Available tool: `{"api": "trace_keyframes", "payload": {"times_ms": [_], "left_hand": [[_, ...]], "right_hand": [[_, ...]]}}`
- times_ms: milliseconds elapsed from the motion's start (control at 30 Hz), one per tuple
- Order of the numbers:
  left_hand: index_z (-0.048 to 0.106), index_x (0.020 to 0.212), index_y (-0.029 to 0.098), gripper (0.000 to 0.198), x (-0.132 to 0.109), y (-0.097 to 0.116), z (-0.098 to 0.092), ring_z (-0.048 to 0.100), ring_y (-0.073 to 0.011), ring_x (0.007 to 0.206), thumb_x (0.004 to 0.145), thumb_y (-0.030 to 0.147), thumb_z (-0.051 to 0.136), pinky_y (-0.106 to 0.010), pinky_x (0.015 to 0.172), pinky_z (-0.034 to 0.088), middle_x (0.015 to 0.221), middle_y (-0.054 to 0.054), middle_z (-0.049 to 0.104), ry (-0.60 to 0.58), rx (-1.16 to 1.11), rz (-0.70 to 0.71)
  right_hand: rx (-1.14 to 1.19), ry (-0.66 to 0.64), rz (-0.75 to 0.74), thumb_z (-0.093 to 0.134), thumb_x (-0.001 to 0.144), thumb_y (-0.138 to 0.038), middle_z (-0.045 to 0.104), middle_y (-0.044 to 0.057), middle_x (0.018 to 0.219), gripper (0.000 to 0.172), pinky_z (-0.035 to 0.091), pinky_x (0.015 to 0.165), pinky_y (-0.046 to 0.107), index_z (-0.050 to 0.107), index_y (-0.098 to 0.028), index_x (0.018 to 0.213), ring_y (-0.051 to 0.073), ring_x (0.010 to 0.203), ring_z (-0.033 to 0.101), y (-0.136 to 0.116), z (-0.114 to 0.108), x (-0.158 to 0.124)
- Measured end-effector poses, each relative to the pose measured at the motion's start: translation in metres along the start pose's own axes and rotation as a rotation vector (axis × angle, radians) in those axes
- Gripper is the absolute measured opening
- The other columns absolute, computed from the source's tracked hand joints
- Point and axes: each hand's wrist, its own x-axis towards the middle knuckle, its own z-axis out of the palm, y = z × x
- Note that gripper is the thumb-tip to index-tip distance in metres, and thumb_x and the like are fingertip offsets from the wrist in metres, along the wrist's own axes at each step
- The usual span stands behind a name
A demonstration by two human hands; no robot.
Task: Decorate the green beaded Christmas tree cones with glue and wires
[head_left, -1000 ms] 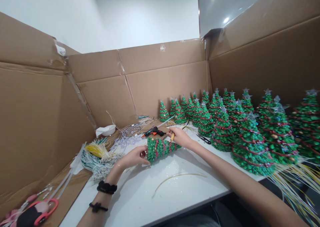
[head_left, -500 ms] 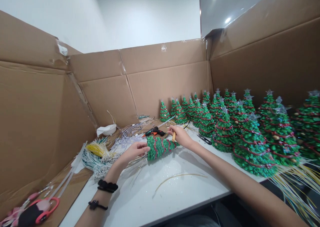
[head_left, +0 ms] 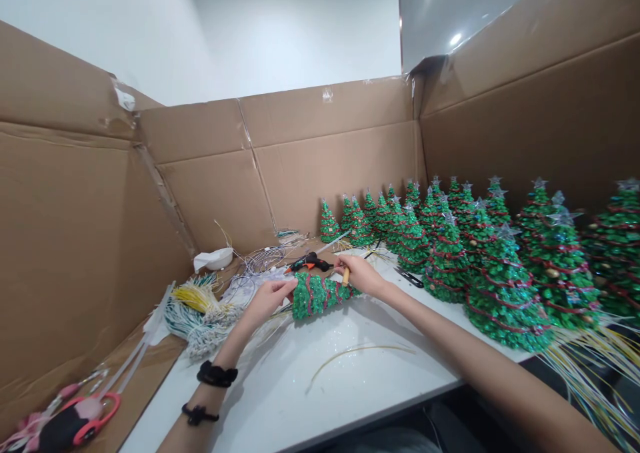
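A small green Christmas tree (head_left: pixel 318 294) with red garland lies on its side above the white table, its tip to the right. My left hand (head_left: pixel 271 298) grips its wide base, with thin wires trailing out behind. Near the tree's upper part is my right hand (head_left: pixel 361 273), closed around a tool with a short tan wooden handle (head_left: pixel 346 276). A thin end of that tool shows at the fingers' left side, but its tip is too small to make out. Behind the hands lies a black and orange glue gun (head_left: pixel 311 262).
Rows of finished-looking trees (head_left: pixel 447 256) stand on the right, wires hanging from the front ones. Black snips (head_left: pixel 410 278) lie beside them. Wire bundles (head_left: pixel 203 316), a white dish (head_left: pixel 214 260) and pink scissors (head_left: pixel 95 423) are left. Cardboard walls (head_left: pixel 330 166) enclose the table. A loose wire (head_left: pixel 360 348) lies in front.
The tree has turned about its length a little, so the garland shows differently. My left hand has shifted slightly up on the base. My right hand has barely moved.
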Motion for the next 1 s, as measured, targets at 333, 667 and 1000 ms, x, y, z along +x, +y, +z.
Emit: {"api": "trace_keyframes", "payload": {"times_ms": [333, 667, 1000], "left_hand": [[0.054, 0.065, 0.017, 0.034, -0.008, 0.005, -0.011, 0.040, -0.0103, 0.053, 0.073, 0.050, 0.055, -0.021, 0.050, 0.027, 0.054, 0.005, 0.044, -0.046, 0.206, 0.131], [0.048, 0.067, 0.019, 0.030, -0.019, 0.012, -0.013, 0.052, -0.0114, 0.039, 0.075, 0.047, 0.044, -0.019, 0.033, 0.032, 0.062, -0.001, 0.061, -0.317, 0.224, -0.155], [0.047, 0.070, 0.020, 0.024, -0.004, -0.011, -0.010, 0.056, -0.0162, 0.055, 0.079, 0.041, 0.038, -0.023, 0.043, 0.040, 0.066, -0.002, 0.058, -0.087, 0.361, -0.089]], "right_hand": [[-0.111, -0.143, 0.063, 0.050, 0.081, -0.013, 0.064, 0.005, 0.074, 0.014, 0.033, 0.060, 0.022, 0.064, -0.015, 0.078, 0.017, 0.070, 0.056, 0.003, 0.001, -0.001], [-0.163, -0.160, 0.083, 0.051, 0.079, -0.012, 0.066, 0.005, 0.077, 0.015, 0.034, 0.059, 0.022, 0.065, -0.016, 0.080, 0.018, 0.072, 0.057, 0.004, 0.002, -0.001], [-0.135, -0.179, 0.076, 0.053, 0.081, -0.019, 0.067, 0.007, 0.082, 0.013, 0.034, 0.059, 0.022, 0.065, -0.016, 0.084, 0.018, 0.077, 0.059, 0.001, 0.001, -0.001]]}}
